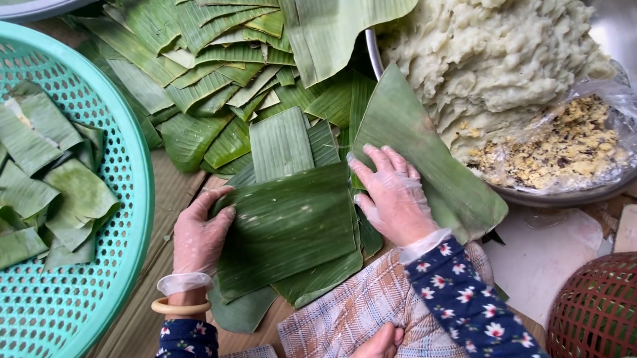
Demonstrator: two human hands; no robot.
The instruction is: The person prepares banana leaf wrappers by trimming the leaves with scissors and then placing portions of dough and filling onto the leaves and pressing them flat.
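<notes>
Two hands in thin clear gloves press flat on a stack of banana leaf pieces laid over a checked cloth (353,321) on the person's lap. The left hand (198,238) lies open, fingers together, along the left edge of the top banana leaf (288,227), a dark green rectangular piece that spans the space between both hands. A pale bangle (181,307) circles the left wrist above a dark floral sleeve (186,353). The right hand (391,197) rests spread and flat at the top leaf's right edge, its fingers pointing away from the body and lying partly on a broader leaf (432,160) that slants off to the right. Neither hand grips anything; both simply hold the leaves down.

Beyond the fingertips lies a loose heap of torn leaf strips (220,54). Left of the left hand sits a teal perforated plastic basket (130,201) holding folded leaf parcels (39,184). Beyond and right of the right hand, a steel bowl (627,29) holds a mound of pale mashed dough (499,42) and a clear bag of crumbly yellow filling (560,147). A reddish-brown basket (603,310) stands near the right elbow. Another fingertip (376,348) shows at the cloth's lower edge.
</notes>
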